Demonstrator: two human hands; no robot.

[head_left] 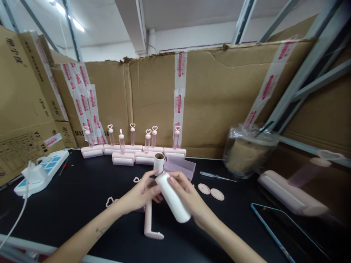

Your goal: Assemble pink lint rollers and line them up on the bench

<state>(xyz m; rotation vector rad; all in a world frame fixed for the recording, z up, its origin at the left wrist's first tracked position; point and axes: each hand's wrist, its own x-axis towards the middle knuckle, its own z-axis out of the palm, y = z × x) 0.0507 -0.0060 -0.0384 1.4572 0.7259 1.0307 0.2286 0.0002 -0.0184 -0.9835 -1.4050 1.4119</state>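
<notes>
My right hand is closed around a white lint-roller roll, which tilts with its lower end toward me. Curled fingers of my left hand meet the roll's upper end, with the thumb against its side; part of their contact is hidden. Just behind my hands stands another white roll, upright, its brown core showing at the top. Below the left hand lies a pink L-shaped roller frame. A pink heart-shaped handle end shows beside the left forearm, its rest covered.
Several pink lint rollers with upright heart handles line the cardboard wall. A lilac open box, a screwdriver and two round pink caps lie beyond my right hand. A bagged drink, phone and power strip flank them.
</notes>
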